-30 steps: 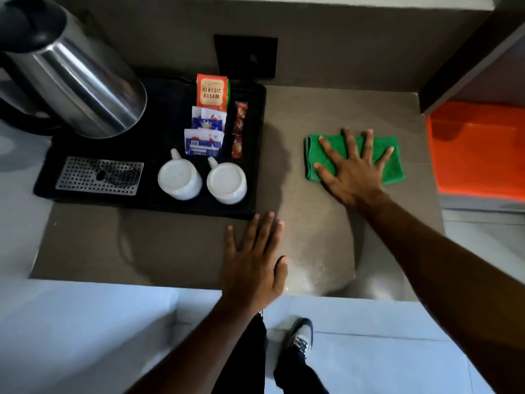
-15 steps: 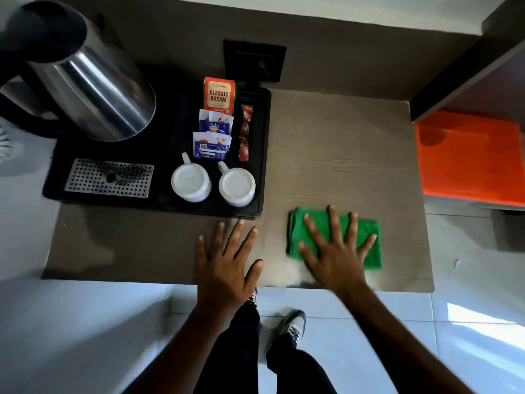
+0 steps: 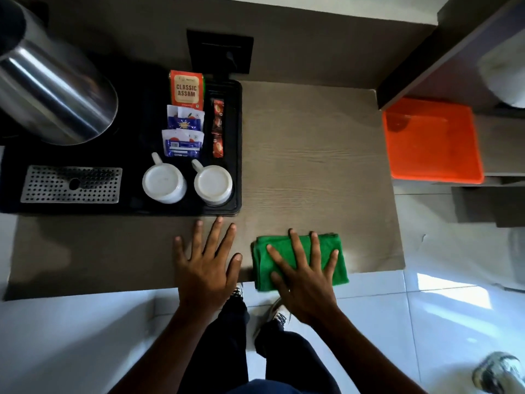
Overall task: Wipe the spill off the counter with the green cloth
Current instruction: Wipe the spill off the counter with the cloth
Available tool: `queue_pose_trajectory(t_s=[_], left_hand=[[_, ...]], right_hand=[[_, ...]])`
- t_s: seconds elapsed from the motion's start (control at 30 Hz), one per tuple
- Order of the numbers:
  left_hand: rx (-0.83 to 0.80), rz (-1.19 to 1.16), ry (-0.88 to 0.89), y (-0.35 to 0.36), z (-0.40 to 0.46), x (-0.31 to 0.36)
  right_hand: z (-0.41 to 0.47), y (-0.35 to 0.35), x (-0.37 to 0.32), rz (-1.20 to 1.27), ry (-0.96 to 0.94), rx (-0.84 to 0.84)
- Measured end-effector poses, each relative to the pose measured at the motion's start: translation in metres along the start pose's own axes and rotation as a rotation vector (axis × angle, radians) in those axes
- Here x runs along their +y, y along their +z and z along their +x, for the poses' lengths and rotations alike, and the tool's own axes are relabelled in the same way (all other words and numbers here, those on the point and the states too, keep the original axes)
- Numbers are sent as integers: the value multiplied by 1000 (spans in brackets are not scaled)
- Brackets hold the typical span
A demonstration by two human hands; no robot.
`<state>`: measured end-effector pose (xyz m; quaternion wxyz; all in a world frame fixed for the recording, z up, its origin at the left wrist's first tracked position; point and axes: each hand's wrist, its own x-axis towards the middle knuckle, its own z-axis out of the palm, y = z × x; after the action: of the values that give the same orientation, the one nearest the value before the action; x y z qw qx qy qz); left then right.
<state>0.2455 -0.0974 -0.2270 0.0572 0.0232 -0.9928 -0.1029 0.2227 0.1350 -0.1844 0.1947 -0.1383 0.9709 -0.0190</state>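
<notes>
right hand [image 3: 305,275] flat, fingers spread wide, palm pressing on folded green cloth [image 3: 301,261] at the near edge of the surface [image 3: 306,155], cloth's near side hanging slightly past the edge. left hand [image 3: 207,264] also flat and spread wide, resting bare on the surface just beside the cloth, fingertips close to the black tray [image 3: 238,143]. tray carries two upturned white cups [image 3: 164,182], tea sachets [image 3: 187,91] and a steel kettle [image 3: 54,95]; no spill visible on the wood.

A hotel-room tea corner: kettle [image 3: 54,98], sachets [image 3: 184,132], cups [image 3: 164,182] on a tray [image 3: 136,209].
</notes>
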Motion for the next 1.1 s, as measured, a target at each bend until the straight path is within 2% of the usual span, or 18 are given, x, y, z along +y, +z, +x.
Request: queue_pose_trajectory(t_s=[0.1,0.27,0.43,0.5,0.6,0.67,0.8,0.9,1.03,1.1], left_hand=[[4,9,-8,3,-1,0],[-18,16,-15,2,-1,1],[-53,20,-36,4,-4,2],[-94,-20,-55,6,-1,24],[-174,-89,57,8,5,75],[-226,-108,57,9,19,100],[-324,-88,30,3,48,108],[-310,-72,61,2,67,109],[-330,-42,36,9,101,131],[-348,-41,17,13,124,150]], right_hand=[[53,-17,-13,150,188,18],[135,-43,-49,159,203,59],[60,-15,-20,73,103,57],[32,-6,11,56,167,49],[24,-10,71,90,289,37],[20,-14,101,131,369,17],[-5,-1,73,167,436,26],[3,1,56,166,339,36],[58,-26,105,79,141,89],[106,-45,136,82,136,116]])
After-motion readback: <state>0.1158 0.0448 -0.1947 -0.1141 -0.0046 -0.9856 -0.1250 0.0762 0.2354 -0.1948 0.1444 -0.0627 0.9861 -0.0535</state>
